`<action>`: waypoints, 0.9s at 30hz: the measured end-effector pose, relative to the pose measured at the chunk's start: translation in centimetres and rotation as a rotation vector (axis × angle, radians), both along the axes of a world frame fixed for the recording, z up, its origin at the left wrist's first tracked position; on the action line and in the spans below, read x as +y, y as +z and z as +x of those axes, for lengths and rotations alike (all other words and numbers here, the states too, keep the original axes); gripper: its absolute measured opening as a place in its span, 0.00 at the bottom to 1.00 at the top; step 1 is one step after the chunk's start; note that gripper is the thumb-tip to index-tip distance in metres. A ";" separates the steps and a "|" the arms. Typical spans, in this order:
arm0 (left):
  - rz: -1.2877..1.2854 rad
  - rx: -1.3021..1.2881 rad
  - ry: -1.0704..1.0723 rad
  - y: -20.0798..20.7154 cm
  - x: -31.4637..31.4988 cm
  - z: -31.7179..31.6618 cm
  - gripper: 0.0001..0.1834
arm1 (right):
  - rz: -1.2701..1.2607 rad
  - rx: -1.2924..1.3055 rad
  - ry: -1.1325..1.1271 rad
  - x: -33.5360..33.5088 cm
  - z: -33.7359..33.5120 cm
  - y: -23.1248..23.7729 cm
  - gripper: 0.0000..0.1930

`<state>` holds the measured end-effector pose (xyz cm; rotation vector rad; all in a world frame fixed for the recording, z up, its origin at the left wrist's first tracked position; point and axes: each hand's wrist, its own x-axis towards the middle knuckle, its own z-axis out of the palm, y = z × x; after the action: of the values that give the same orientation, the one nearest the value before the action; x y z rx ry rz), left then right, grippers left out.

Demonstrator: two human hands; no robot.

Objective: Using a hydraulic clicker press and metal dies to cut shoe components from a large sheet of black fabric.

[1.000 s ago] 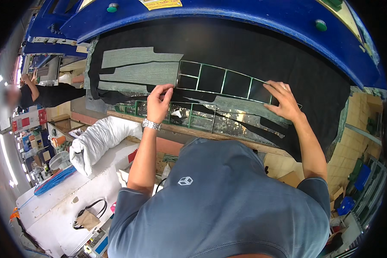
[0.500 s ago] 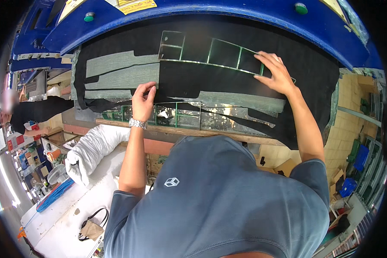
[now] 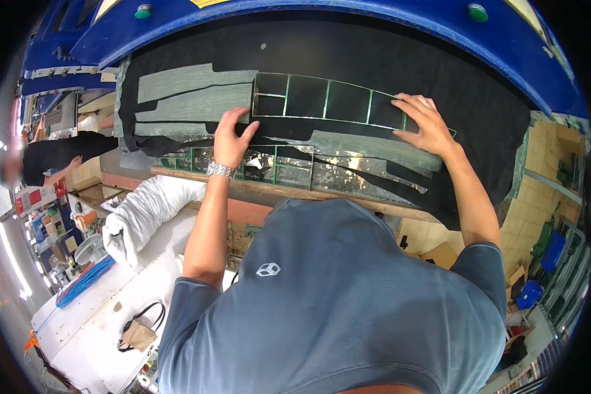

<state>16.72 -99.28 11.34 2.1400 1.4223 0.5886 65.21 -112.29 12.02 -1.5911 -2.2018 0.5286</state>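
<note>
While the shirt (image 3: pixel 354 308) bears an emblem (image 3: pixel 268 270), the left hand (image 3: pixel 230 142) gapes, the right (image 3: pixel 428 125) holding a frame (image 3: pixel 327 98).

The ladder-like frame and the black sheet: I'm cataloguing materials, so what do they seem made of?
Ladder-like frame: probably metal, with bright thin edges and greenish, perhaps painted, crossbars. Black sheet: leather or fabric, I can't tell which; matte and flexible, given its dull surface and rumpled strips.

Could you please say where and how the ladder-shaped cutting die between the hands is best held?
The cutting die is probably best held by its rims near both ends, coming from left and right, as it is long, narrow and open between thin crossbars.
</note>
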 end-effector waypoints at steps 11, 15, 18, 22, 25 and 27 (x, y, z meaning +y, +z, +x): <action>0.121 0.133 0.000 -4.0 0.1 -0.3 0.26 | 0.033 0.009 0.038 -0.1 -0.8 -0.1 0.38; 0.173 0.103 0.010 -4.7 0.0 -0.6 0.24 | 0.038 0.009 0.055 0.0 -0.8 -0.2 0.38; 0.187 0.095 0.020 -4.3 -0.3 -0.3 0.24 | 0.038 -0.006 0.046 -0.2 -0.7 0.0 0.37; 0.152 0.105 0.019 -4.5 -0.6 -0.1 0.21 | 0.012 -0.038 0.037 -0.5 -0.6 0.3 0.38; 0.160 0.152 0.011 -4.2 -0.6 0.3 0.23 | -0.005 -0.108 -0.013 -1.3 -0.9 1.1 0.41; 0.145 0.161 0.012 -4.0 -0.7 0.4 0.24 | 0.036 -0.146 -0.069 -2.3 -0.4 0.8 0.44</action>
<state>17.16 -99.94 7.32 2.3403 1.5191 0.5498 64.80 -114.61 12.79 -1.7293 -2.2366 0.3608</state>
